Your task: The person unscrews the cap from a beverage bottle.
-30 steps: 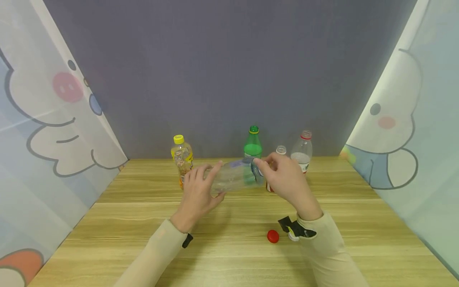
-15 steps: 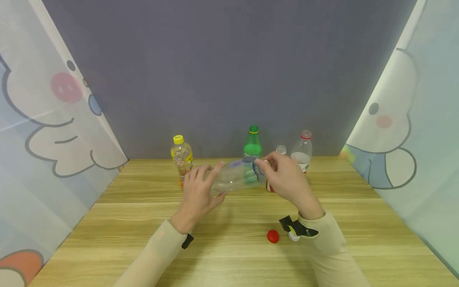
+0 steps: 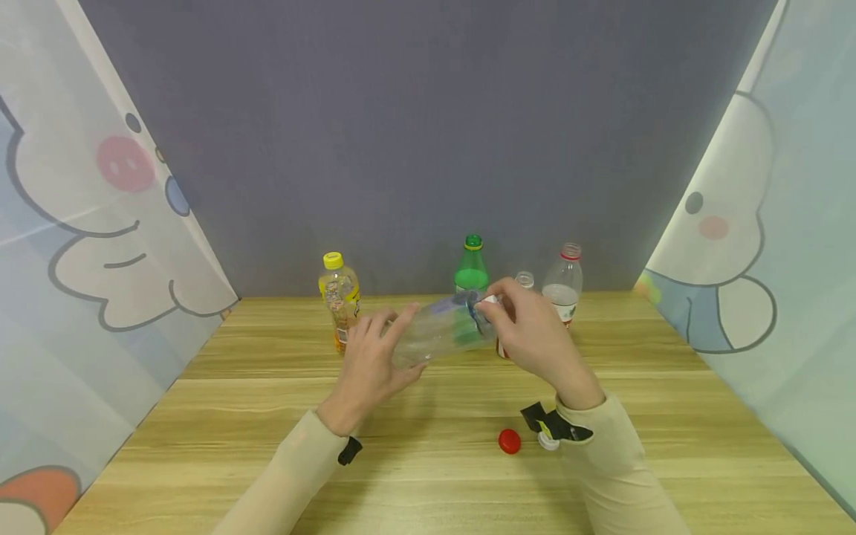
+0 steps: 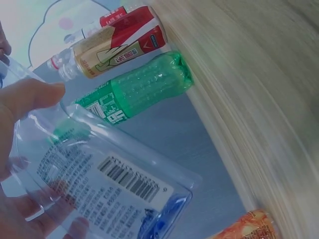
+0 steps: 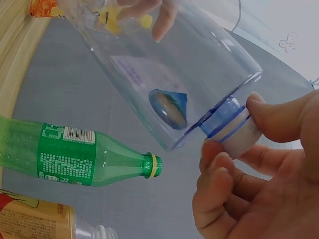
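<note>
A clear, blue-tinted bottle (image 3: 438,331) is held tilted above the table, its neck toward the right. My left hand (image 3: 371,364) grips the base end, with thumb and fingers round its body; the label with a barcode (image 4: 132,179) shows in the left wrist view. My right hand (image 3: 535,334) pinches the white cap (image 5: 241,137) at the bottle's neck between thumb and fingers. In the right wrist view the cap sits on the neck, beside a blue ring.
A yellow-capped bottle (image 3: 339,293) stands behind my left hand. Behind the held bottle stands an uncapped green bottle (image 3: 472,267); two more uncapped bottles, one with a red ring (image 3: 564,286), are at the right. A red cap (image 3: 510,441) and a white cap (image 3: 548,441) lie near my right sleeve.
The right hand's fingers have turned slightly at the neck, and the white cap shows more between them. The held bottle has tilted a little, its neck end slightly higher.
</note>
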Available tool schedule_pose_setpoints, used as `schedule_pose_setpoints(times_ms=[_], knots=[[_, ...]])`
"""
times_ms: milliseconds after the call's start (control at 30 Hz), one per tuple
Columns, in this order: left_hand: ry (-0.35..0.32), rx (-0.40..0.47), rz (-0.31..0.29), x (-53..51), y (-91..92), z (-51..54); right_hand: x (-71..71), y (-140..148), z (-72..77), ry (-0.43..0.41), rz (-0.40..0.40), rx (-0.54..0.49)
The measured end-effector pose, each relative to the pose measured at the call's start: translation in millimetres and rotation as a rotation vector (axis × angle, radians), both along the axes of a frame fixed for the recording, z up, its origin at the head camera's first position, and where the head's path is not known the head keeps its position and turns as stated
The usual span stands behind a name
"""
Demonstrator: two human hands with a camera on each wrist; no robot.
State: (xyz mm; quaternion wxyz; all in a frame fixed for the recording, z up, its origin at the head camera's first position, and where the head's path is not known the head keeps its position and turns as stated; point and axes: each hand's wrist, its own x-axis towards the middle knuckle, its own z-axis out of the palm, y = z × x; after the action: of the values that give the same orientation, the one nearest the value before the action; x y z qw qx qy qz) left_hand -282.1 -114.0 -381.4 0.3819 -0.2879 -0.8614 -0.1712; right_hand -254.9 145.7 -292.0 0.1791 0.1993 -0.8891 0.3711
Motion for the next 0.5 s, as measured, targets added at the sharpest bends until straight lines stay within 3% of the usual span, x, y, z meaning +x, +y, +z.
schedule_pose_setpoints(times_ms=[500], knots=[[-0.072, -0.024, -0.018, 0.3, -3.5, 1.5, -0.9, 2.5, 0.6, 0.079, 0.057, 0.031]])
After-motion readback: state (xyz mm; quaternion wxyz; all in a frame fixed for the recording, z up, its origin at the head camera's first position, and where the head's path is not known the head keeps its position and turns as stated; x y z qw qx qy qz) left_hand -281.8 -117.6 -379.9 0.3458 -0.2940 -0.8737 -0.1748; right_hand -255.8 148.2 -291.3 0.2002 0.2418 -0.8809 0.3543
